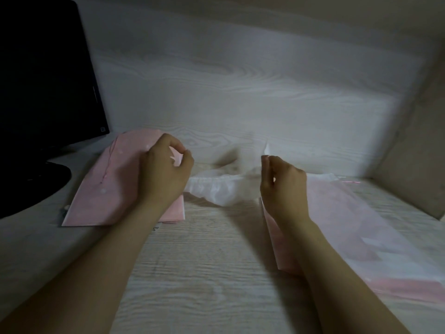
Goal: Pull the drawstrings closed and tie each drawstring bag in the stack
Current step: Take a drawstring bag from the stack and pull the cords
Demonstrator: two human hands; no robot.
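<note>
1. Centrally, the sheer white drawstring bag (214, 189) lies on the tabletop (204, 273) between the two hands, its mouth gathered into ruffles.
2. The right hand (283, 182) has its grip pinched together on the right drawstring end (266, 149), whose white tip stands above the fingertips. The left hand (166, 167) has its grip curled and pinched on a small pale tip, seemingly the left drawstring end (174, 158).
3. Both held ends look short and thin, so either could slip from its pinch while the knot is drawn, and the mouth would slacken again.
4. A hard pull could snag or tear the flimsy fabric, or drag the light bag off its spot.
5. The left forearm lies over the left pink stack (106, 189) and the right wrist over the right pink stack (361, 225), so a wide arm movement might scatter them or catch the loose cord (108, 162) trailing across the left one.
6. The white bag looks flat, and nothing shows through its sheer cloth. Both stacks also lie flat, and I cannot tell whether anything is inside them.
7. A dark monitor (43, 80) stands at the far left.
</note>
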